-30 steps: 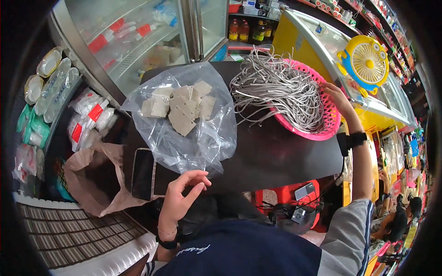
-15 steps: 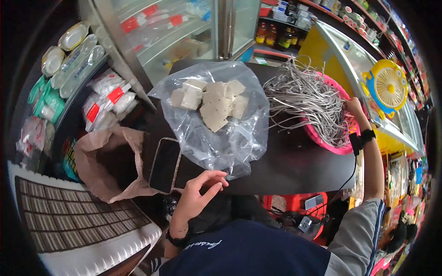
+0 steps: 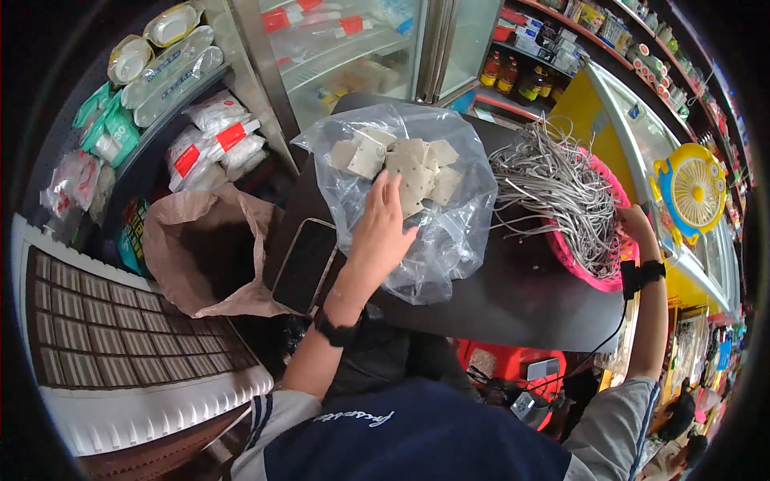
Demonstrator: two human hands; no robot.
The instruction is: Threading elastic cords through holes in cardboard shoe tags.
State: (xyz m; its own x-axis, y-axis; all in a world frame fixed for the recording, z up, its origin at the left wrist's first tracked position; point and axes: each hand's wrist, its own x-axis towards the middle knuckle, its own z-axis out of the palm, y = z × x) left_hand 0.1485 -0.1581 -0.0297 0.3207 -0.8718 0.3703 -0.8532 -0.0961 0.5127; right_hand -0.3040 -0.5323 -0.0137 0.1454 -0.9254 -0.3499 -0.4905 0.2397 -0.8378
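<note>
My left hand [image 3: 380,232] reaches over a clear plastic bag [image 3: 457,256], its fingers stretched toward a loose pile of grey-beige card pieces [image 3: 415,164] with small holes. The fingertips overlap the near edge of the pile, and nothing shows in their grasp. Far to the right, my right hand [image 3: 636,228] is closed on the rim of a pink plastic basket [image 3: 607,280]; some of its fingers are hidden. Heaped in the basket is a tangle of thin grey cords [image 3: 573,192], with loose ends spilling onto the dark table [image 3: 513,297].
A phone [image 3: 305,264] lies by the table's left edge, beside an open brown bag [image 3: 180,268]. Beyond the table stands a glass-door fridge [image 3: 341,64]. A yellow fan [image 3: 691,192] sits at the right. Below the near edge is a red stool [image 3: 513,361] with cables.
My left hand has moved forward from the bag's near edge to the card pieces, its fingers straightening out. The view has shifted, while my right hand stays at the basket rim.
</note>
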